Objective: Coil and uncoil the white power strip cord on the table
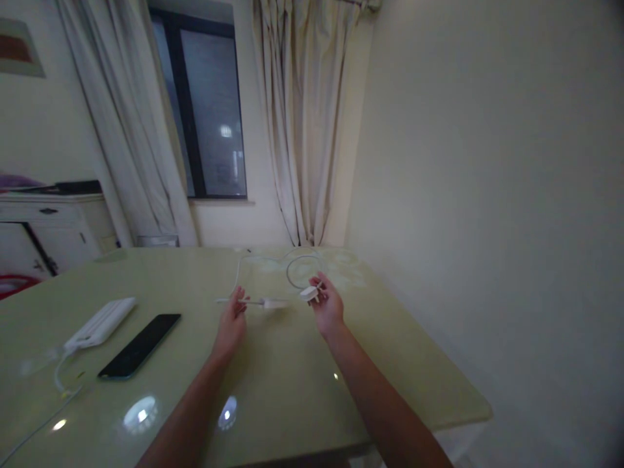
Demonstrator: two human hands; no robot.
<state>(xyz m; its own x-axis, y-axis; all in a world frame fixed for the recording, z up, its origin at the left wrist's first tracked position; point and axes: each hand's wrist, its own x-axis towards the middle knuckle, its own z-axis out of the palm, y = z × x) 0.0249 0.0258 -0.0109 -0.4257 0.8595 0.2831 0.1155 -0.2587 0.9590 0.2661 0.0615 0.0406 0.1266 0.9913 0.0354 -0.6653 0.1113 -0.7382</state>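
My left hand (234, 315) is closed on a white cable (252, 301), a little above the table. A wider white end piece (273, 303) of the cable points right, toward my other hand; its shape is blurred. In my right hand (329, 305) is a white plug-in charger (309, 294), gripped between thumb and fingers, with its prongs facing down and right. Behind both hands the thin cable runs in a loose loop over the table. Part of the cable is hidden behind my fingers.
On the pale green glossy table (283, 396), a white power bank (101, 323) with a cable attached lies at the left. Beside it rests a dark phone (140, 346). A wall (487, 195) rises along the right edge; curtains (312, 130) hang behind the table.
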